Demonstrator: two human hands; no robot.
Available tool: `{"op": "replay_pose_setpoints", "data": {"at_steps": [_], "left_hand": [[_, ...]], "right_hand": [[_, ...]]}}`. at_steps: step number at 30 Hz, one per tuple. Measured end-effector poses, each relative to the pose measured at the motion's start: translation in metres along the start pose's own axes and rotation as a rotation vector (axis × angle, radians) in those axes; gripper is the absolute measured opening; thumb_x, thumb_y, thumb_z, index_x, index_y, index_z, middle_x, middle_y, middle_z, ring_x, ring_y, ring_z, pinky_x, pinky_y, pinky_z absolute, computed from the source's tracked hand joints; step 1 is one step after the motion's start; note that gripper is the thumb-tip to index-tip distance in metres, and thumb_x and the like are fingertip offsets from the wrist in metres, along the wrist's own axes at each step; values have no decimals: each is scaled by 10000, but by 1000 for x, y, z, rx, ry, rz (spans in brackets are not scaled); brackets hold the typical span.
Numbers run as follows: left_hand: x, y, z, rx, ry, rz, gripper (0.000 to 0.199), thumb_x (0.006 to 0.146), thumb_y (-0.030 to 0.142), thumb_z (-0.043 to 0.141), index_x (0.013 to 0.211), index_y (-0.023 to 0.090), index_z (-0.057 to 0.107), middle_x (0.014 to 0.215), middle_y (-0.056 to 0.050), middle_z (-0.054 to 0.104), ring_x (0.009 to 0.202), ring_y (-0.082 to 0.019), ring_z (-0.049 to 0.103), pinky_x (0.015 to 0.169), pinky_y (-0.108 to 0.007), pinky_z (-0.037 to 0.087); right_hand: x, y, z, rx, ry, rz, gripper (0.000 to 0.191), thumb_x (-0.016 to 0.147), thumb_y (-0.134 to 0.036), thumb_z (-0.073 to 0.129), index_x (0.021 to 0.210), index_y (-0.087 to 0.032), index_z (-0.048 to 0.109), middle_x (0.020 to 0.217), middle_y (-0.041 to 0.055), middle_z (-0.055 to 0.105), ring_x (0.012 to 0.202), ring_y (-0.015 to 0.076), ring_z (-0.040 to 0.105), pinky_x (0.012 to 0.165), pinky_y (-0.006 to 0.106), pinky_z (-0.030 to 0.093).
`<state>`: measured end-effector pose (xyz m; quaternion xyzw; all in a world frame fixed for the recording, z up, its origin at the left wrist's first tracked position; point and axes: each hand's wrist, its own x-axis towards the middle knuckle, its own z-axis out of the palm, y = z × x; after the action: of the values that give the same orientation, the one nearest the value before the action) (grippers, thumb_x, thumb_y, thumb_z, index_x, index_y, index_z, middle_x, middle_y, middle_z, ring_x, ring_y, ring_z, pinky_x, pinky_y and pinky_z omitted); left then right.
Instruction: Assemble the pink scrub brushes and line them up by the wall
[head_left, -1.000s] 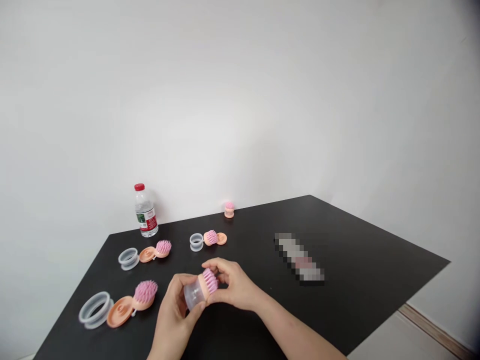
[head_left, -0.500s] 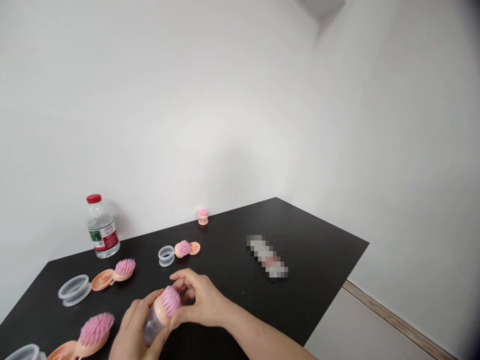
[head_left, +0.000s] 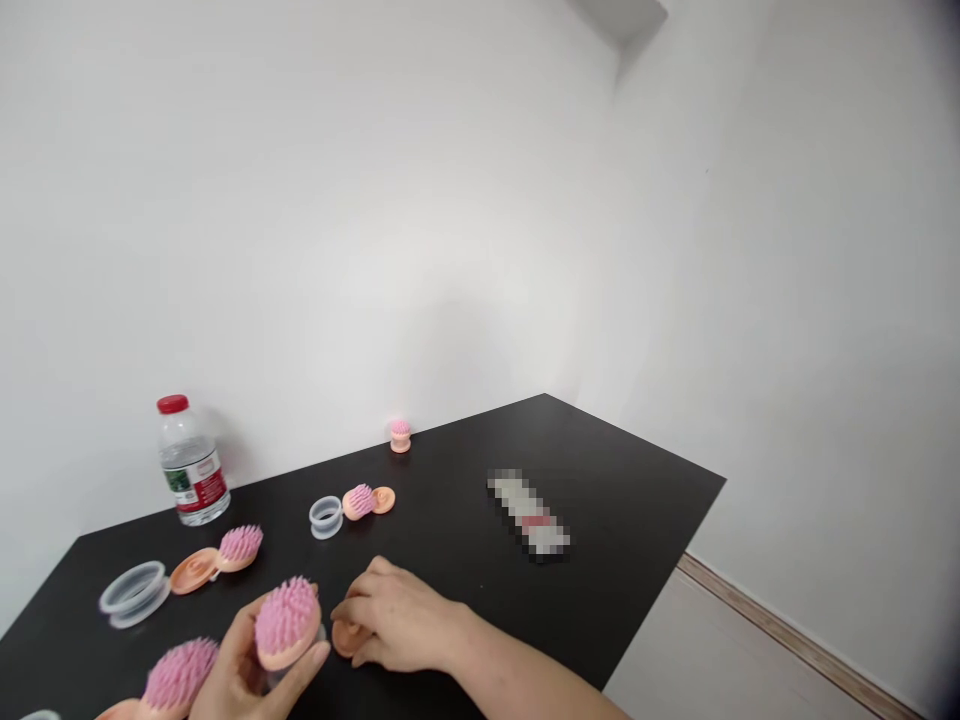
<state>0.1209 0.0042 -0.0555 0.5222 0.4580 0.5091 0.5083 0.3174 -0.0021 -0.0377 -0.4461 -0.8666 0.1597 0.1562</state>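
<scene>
My left hand (head_left: pixel 238 668) is closed around a scrub brush (head_left: pixel 286 625) with pink bristles and a peach rim. The bristles face up, and a bit of its clear body shows below the rim, mostly hidden by my fingers. Just right of it, low over the black table, my right hand (head_left: pixel 411 622) has its fingers curled around a round orange disc (head_left: pixel 346 638). Whether the disc touches the table I cannot tell. A larger pink brush head (head_left: pixel 181 676) lies left of my left hand, beside an orange disc partly cut off by the frame.
Along the black table (head_left: pixel 600 470) lie another brush head (head_left: pixel 240 546), an orange disc (head_left: pixel 193 570), a clear ring (head_left: pixel 135 594), a smaller clear ring (head_left: pixel 326 517) and a small brush head (head_left: pixel 359 502). A water bottle (head_left: pixel 193 465) and small brush (head_left: pixel 400 436) stand by the wall. A pixelated item (head_left: pixel 529 512) lies right.
My right hand has come away from the brush and now grasps an orange disc. My left hand has shifted left and turned the brush more upright. The view has moved slightly.
</scene>
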Motion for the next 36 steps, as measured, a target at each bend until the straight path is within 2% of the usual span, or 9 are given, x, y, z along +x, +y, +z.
{"op": "replay_pose_setpoints", "data": {"at_steps": [4, 6, 9, 13, 16, 20, 26, 31, 36], "left_hand": [[-12, 7, 15, -90, 88, 16, 700, 442, 421, 925, 1049, 207, 648, 965, -72, 768, 980, -344, 695, 851, -414, 552], [-16, 12, 20, -167, 88, 10, 691, 407, 408, 934, 1007, 190, 669, 872, -62, 770, 861, -308, 707, 769, -382, 565], [-17, 18, 21, -259, 86, -12, 681, 408, 376, 942, 996, 174, 665, 845, -55, 766, 793, -240, 686, 726, -319, 547], [-16, 20, 16, -357, 106, -91, 656, 441, 324, 944, 1004, 173, 642, 881, -47, 755, 829, -212, 679, 766, -293, 530], [-16, 18, 16, -380, 93, -113, 627, 451, 297, 947, 978, 179, 630, 830, -30, 738, 785, -204, 671, 746, -302, 525], [-17, 14, 17, -362, 69, -111, 639, 439, 304, 953, 972, 185, 622, 798, -19, 726, 770, -204, 666, 730, -297, 515], [-18, 10, 19, -333, 55, -119, 650, 458, 345, 947, 985, 188, 601, 794, -6, 696, 744, -189, 634, 711, -313, 514], [-21, 13, 22, -342, 75, -120, 652, 438, 354, 952, 973, 184, 620, 791, -16, 708, 729, -191, 642, 686, -297, 511], [-23, 16, 24, -404, 87, -181, 661, 425, 333, 961, 974, 188, 622, 777, -3, 712, 713, -190, 665, 683, -294, 533]], "right_hand": [[-9, 3, -9, 131, 217, 119, 501, 754, -209, 788, 1233, -220, 641, 1188, 81, 677, 1107, 263, 563, 975, 369, 465], [-13, 1, -14, 201, 306, 152, 539, 743, -168, 777, 1254, -201, 609, 1223, 81, 660, 1139, 248, 560, 1008, 371, 450], [-16, -6, -19, 260, 311, 124, 483, 719, -126, 754, 1178, -204, 623, 1155, 50, 678, 1089, 222, 582, 977, 356, 470], [-16, -19, -20, 283, 235, 44, 427, 676, -59, 716, 1069, -213, 654, 1083, 38, 680, 1075, 233, 572, 926, 347, 502], [-14, -25, -16, 303, 245, 55, 458, 658, -107, 800, 1076, -223, 652, 1071, 36, 684, 1051, 246, 577, 907, 375, 516], [-12, -28, -9, 356, 356, 126, 665, 591, -219, 913, 1183, -221, 611, 1082, 44, 673, 1026, 244, 605, 895, 388, 527], [-9, -24, -1, 339, 435, 180, 669, 561, -355, 928, 1131, -210, 609, 1009, 39, 663, 867, 224, 652, 794, 375, 544], [-9, -23, 2, 327, 401, 130, 739, 555, -414, 934, 1176, -211, 589, 1033, 48, 657, 899, 238, 658, 806, 387, 552], [-10, -25, 6, 314, 467, 57, 723, 553, -429, 940, 1150, -220, 590, 1047, 44, 668, 895, 225, 650, 817, 374, 554]]}}
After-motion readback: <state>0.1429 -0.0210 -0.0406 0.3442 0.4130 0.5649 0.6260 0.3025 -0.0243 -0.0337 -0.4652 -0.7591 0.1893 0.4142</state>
